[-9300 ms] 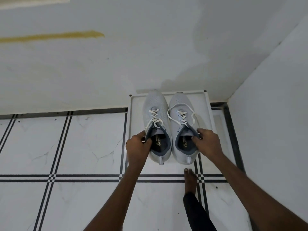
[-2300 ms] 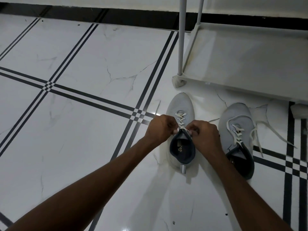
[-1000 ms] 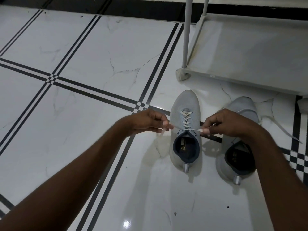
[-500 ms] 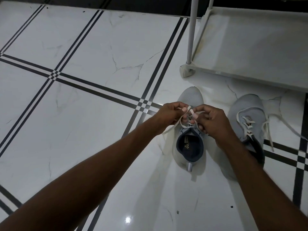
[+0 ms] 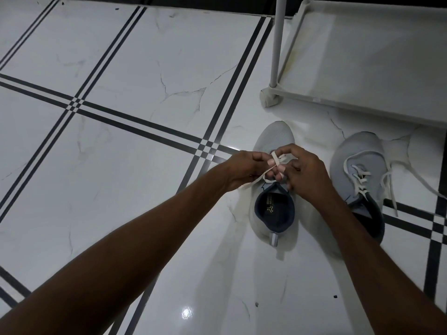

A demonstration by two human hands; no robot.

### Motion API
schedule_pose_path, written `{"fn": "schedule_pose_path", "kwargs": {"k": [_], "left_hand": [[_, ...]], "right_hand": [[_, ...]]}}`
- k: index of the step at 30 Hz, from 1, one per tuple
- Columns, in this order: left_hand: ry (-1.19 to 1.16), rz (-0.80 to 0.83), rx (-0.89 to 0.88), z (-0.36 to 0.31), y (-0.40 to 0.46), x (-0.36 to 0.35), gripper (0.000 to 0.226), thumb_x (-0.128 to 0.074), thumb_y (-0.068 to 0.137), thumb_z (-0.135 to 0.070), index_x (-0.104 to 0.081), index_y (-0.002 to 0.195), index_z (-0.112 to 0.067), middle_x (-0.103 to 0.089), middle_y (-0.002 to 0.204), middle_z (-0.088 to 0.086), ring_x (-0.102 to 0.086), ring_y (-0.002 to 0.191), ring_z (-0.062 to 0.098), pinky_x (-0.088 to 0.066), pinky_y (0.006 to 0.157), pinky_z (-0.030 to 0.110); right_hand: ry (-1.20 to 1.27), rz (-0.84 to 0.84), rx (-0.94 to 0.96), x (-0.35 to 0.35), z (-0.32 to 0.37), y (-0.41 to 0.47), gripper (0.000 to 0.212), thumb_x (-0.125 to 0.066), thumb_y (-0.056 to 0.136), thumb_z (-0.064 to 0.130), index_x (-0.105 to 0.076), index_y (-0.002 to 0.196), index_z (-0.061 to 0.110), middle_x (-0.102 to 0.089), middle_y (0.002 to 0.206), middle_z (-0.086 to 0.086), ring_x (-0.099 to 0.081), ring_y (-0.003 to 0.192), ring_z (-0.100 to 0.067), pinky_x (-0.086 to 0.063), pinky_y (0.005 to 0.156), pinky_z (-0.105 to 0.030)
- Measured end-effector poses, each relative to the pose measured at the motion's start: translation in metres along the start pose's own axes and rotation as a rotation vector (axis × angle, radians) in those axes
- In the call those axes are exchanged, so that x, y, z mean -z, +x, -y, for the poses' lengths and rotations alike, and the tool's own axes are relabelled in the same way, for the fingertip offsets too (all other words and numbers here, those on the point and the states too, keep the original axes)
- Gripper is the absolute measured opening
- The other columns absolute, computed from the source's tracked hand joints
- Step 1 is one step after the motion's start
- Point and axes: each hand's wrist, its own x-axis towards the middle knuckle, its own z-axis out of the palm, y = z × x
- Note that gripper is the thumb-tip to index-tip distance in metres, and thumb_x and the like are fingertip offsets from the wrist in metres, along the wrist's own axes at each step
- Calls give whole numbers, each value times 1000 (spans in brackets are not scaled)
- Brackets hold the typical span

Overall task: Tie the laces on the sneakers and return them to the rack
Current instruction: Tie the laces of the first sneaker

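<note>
Both hands' grip works laces [image 5: 275, 163] over left sneaker [image 5: 274, 209].

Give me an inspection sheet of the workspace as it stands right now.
Surface: glossy white tiled floor with black stripe lines; small dark specks near the bottom right.
Job's things: left sneaker on the floor, its lace being worked; right sneaker beside it, laces loose and trailing; rack shelf bare, both sneakers off it.
Clutter: nothing seen.
Grips: left hand and right hand both pinch the lace over the left sneaker's tongue.
Cables: nothing seen.
Surroundings: rack post and foot at top right; dark strip along the top edge.
</note>
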Motion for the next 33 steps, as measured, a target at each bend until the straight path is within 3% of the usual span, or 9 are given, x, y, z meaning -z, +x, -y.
{"fn": "schedule_pose_path", "kwargs": {"k": [3,6,11,17,21,24,26,29,33], "left_hand": [[-31,32,41,-1,-4,-3,12,-65,94,-19,-71,95,-8,-71,88,7,-66,77,14,-52,85,29],[-49,19,21,-1,-5,-10,11,-65,93,-18,-69,99,-9,-69,83,5,-62,67,10,-51,74,23],[12,31,-36,2,-6,-9,24,-57,98,-19,-68,118,-10,-62,93,10,-54,73,13,-50,71,23],[419,10,-215,-12,-14,-1,15,-71,90,-17,-77,98,-6,-74,88,13,-67,77,9,-53,75,24],[828,-202,-441,-12,-15,-11,7,-81,73,-9,-79,80,-11,-71,68,-6,-62,61,-2,-47,61,14],[1116,-360,-616,-4,-13,-26,1,-74,73,-17,-74,72,-17,-73,73,-4,-64,64,9,-47,57,28],[1196,-454,-670,1,-12,-31,7,-70,77,-20,-70,74,-14,-72,75,1,-64,67,18,-41,56,29],[1072,-519,-685,4,-13,-39,4,-68,78,-16,-68,75,-14,-70,72,-2,-61,65,15,-41,57,27],[757,-378,-501,4,-18,-20,15,-83,71,-9,-69,68,-14,-71,72,-2,-67,68,10,-52,66,24]], "right_hand": [[110,42,-16,0,1,-2,24,-61,90,4,-65,101,25,-70,67,-12,-52,40,-12,-42,40,-20],[177,84,-66,0,-1,-1,22,-64,89,6,-57,103,22,-71,72,-14,-53,47,-19,-43,44,-25],[325,120,-182,10,-12,1,14,-63,91,2,-55,96,12,-67,58,1,-51,46,-12,-43,47,-24],[419,137,-280,11,-12,5,8,-63,90,3,-64,88,11,-61,59,-8,-51,48,-15,-45,44,-21],[439,144,-314,13,-10,5,14,-54,96,6,-65,89,10,-61,55,-4,-51,45,-13,-45,42,-20],[422,175,-311,13,-6,5,22,-47,99,2,-67,95,10,-66,61,-5,-52,46,-12,-46,43,-20],[377,236,-306,15,-4,5,24,-46,99,0,-68,102,10,-69,70,-10,-54,48,-12,-47,45,-20],[288,271,-304,15,-8,5,22,-51,95,-2,-71,101,6,-72,78,-13,-57,53,-12,-48,47,-18],[227,56,-371,20,-16,2,9,-65,89,6,-74,90,4,-67,55,-4,-59,46,-11,-52,47,-19]]}}
